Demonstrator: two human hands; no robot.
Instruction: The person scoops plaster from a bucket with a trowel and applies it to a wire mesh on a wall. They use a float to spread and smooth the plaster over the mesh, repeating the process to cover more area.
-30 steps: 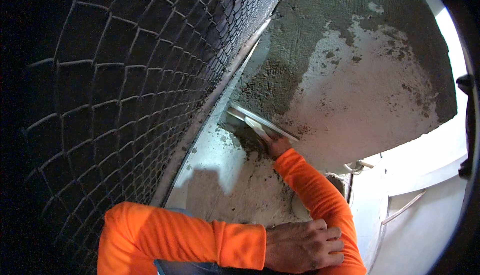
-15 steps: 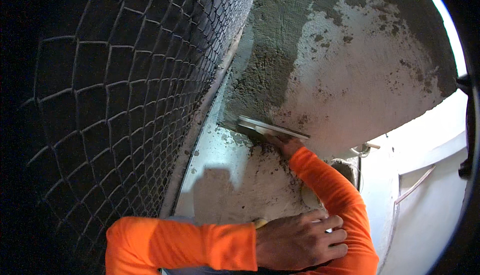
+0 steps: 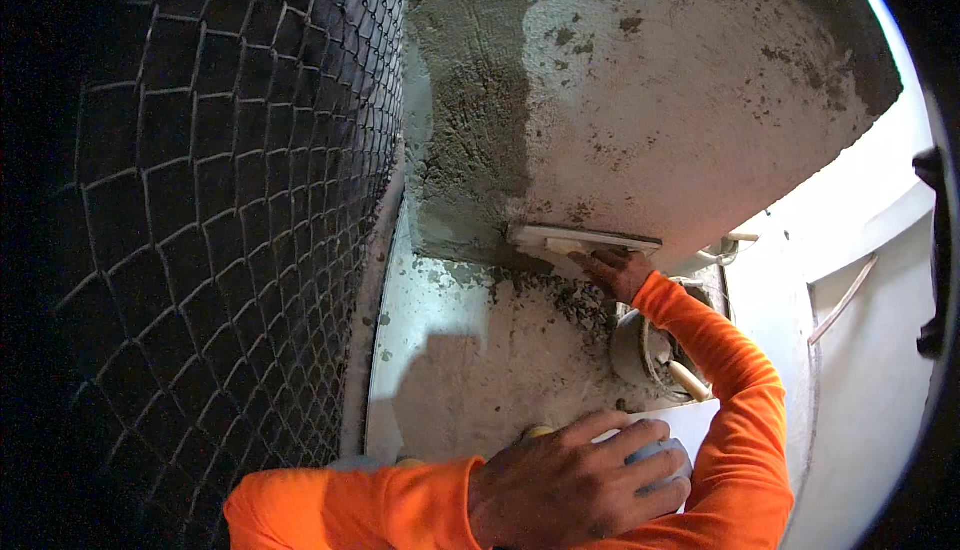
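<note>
My right hand [image 3: 615, 272] is closed around the handle of a long, flat plastering trowel [image 3: 630, 242]. The trowel's blade lies along the bottom of a wall [image 3: 640, 140], part pale and part covered in dark wet plaster [image 3: 470, 140]. In the foreground my left hand [image 3: 590, 480] rests with fingers apart over a rounded grey-blue thing [image 3: 660, 455], which may be my knee; the hand covers most of it. Both arms wear orange sleeves.
A chain-link fence [image 3: 240, 220] rises on the left. Splashes of plaster mark the floor [image 3: 460, 370]. To the right stands a bucket [image 3: 630, 345] with a light-handled tool [image 3: 688, 380] at its rim, and a white flat piece [image 3: 680, 418] lies nearer me.
My right hand and the trowel have shifted right along the wall's bottom. The view has turned, bringing the bucket and tool handle out from behind my arm. My left hand's fingers have spread.
</note>
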